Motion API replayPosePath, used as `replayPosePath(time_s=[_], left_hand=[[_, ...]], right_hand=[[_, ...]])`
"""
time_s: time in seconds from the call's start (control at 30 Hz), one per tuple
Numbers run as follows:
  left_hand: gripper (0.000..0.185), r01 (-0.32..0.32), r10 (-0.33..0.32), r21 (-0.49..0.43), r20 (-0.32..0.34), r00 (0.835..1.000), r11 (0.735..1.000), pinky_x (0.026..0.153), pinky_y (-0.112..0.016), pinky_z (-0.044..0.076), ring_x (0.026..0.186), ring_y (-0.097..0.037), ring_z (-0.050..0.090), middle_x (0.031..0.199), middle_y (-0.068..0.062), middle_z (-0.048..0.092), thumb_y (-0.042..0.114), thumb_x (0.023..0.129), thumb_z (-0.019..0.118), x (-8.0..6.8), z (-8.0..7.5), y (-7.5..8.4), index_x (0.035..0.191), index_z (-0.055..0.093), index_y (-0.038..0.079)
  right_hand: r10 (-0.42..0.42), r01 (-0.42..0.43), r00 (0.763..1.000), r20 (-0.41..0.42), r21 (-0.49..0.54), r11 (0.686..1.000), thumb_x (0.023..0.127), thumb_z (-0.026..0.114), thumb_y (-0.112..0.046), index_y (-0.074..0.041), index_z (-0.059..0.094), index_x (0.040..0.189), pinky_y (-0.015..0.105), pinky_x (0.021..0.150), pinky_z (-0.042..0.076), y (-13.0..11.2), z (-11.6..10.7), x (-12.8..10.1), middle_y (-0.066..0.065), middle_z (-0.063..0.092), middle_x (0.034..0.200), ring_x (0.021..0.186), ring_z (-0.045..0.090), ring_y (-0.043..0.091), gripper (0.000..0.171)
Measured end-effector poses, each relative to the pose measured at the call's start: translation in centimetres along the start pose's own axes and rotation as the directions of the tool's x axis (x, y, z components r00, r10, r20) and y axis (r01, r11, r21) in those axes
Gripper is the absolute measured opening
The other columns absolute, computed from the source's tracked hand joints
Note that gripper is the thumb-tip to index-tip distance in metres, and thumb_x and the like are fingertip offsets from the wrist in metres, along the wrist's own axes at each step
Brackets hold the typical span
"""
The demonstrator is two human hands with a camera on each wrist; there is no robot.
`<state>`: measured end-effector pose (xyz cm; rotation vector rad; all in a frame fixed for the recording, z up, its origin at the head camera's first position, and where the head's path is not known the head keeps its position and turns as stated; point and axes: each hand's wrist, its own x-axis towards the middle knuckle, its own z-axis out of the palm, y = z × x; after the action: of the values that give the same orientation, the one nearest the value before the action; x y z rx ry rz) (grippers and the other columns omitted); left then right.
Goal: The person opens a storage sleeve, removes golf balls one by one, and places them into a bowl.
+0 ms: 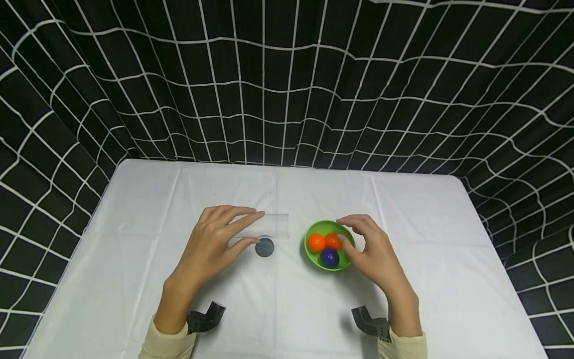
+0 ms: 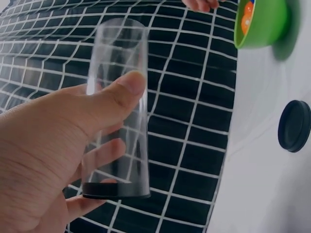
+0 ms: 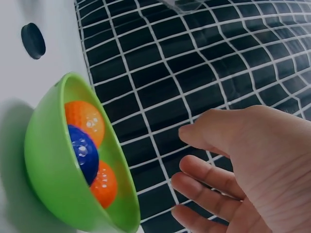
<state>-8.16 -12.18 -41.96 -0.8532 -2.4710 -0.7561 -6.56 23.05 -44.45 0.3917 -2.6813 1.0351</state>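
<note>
My left hand [image 1: 217, 239] grips a clear plastic tube [image 1: 275, 226] round its side. The left wrist view shows the tube's black base [image 2: 116, 190] at one end, with the thumb [image 2: 121, 92] across its wall. On the table near that thumb lies a round black lid [image 1: 264, 247]. A green bowl [image 1: 309, 257] holds two orange balls [image 1: 316, 243] with dimples and one dark blue ball [image 1: 329, 258]. Beside the bowl's right rim is my right hand [image 1: 372, 247], fingers apart and nothing between them; its fingertips overlap the rim in the head view.
A white cloth [image 1: 278, 309] covers the table. Black netting-patterned curtains with white grid lines [image 1: 287, 99] stand along the back and both sides. Dark camera mounts [image 1: 206, 317] stick out from both wrists.
</note>
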Motion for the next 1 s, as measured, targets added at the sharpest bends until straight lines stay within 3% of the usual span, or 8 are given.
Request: replayPosePath(time_s=[0.13,0.3,0.43,0.57,0.7,0.77,0.87,1.0], left_hand=[[0.053,0.028,-0.028,-0.058,-0.004,1.0,0.998,0.109,-0.046,0.051,0.123,-0.022,0.069,0.131,0.001,0.075,0.028,0.088,0.087,0.1,-0.2,-0.2,0.138,0.071,0.023],[0.06,0.083,-0.084,-0.121,-0.004,0.996,0.989,0.104,-0.044,0.057,0.122,-0.022,0.071,0.131,0.001,0.075,0.027,0.087,0.088,0.1,0.0,-0.7,0.142,0.068,0.023],[0.063,0.1,-0.102,-0.169,-0.007,0.995,0.981,0.098,-0.04,0.061,0.12,-0.02,0.072,0.129,0.001,0.075,0.026,0.086,0.09,-0.2,0.5,-0.8,0.144,0.066,0.023],[0.066,0.11,-0.124,-0.278,-0.035,0.992,0.954,0.105,-0.029,0.057,0.12,-0.018,0.072,0.127,0.0,0.075,0.018,0.082,0.092,-0.7,0.9,-1.2,0.143,0.066,0.018],[0.064,0.131,-0.158,-0.387,-0.039,0.987,0.913,0.103,-0.022,0.056,0.119,-0.018,0.071,0.126,-0.003,0.073,0.008,0.081,0.092,-1.3,1.4,-2.0,0.14,0.066,0.011],[0.062,0.153,-0.183,-0.416,-0.032,0.983,0.896,0.1,-0.024,0.058,0.117,-0.018,0.071,0.126,-0.005,0.073,0.005,0.081,0.091,-1.7,1.9,-2.4,0.138,0.066,0.009],[0.06,0.213,-0.247,-0.461,-0.014,0.969,0.861,0.101,-0.029,0.06,0.117,-0.021,0.071,0.126,-0.007,0.072,0.004,0.082,0.09,-2.4,2.7,-3.0,0.137,0.065,0.009],[0.059,0.276,-0.322,-0.513,-0.001,0.947,0.813,0.104,-0.022,0.057,0.117,-0.018,0.071,0.127,-0.01,0.072,0.003,0.082,0.089,-3.6,3.4,-3.5,0.135,0.062,0.008]], right_hand=[[-0.002,0.003,0.999,-0.04,0.022,1.0,0.095,0.076,-0.005,-0.008,0.073,0.124,0.01,0.108,0.041,0.0,-0.2,0.0,0.006,0.071,0.125,0.12,0.068,0.027,0.03],[-0.006,0.007,0.998,-0.055,0.024,1.0,0.096,0.075,-0.006,-0.011,0.073,0.125,0.008,0.11,0.038,-0.4,-0.6,0.3,0.005,0.071,0.126,0.122,0.068,0.027,0.03],[-0.016,0.017,0.999,-0.03,0.012,1.0,0.096,0.074,-0.007,-0.01,0.073,0.126,0.025,0.113,0.047,-0.6,-1.0,0.6,0.005,0.071,0.127,0.123,0.067,0.027,0.03],[-0.007,0.007,1.0,-0.006,-0.002,1.0,0.097,0.075,-0.009,-0.011,0.068,0.136,0.048,0.109,0.051,-0.5,-1.6,0.8,0.007,0.071,0.13,0.122,0.068,0.028,0.04],[-0.003,0.003,1.0,-0.004,-0.001,1.0,0.097,0.076,-0.012,-0.014,0.06,0.147,0.053,0.108,0.051,-0.2,-2.3,1.3,0.009,0.07,0.133,0.122,0.069,0.029,0.052],[-0.009,0.009,1.0,-0.014,0.004,1.0,0.096,0.077,-0.012,-0.016,0.056,0.151,0.047,0.11,0.052,0.1,-2.5,1.6,0.01,0.07,0.133,0.121,0.069,0.028,0.059],[-0.025,0.025,0.999,-0.03,0.019,1.0,0.094,0.079,-0.01,-0.018,0.05,0.157,0.023,0.111,0.051,0.6,-2.4,1.5,0.01,0.069,0.133,0.119,0.069,0.028,0.069],[-0.042,0.045,0.997,-0.067,0.037,0.998,0.091,0.08,-0.006,-0.016,0.051,0.156,0.002,0.105,0.042,1.3,-2.0,0.9,0.011,0.069,0.131,0.115,0.071,0.028,0.072]])
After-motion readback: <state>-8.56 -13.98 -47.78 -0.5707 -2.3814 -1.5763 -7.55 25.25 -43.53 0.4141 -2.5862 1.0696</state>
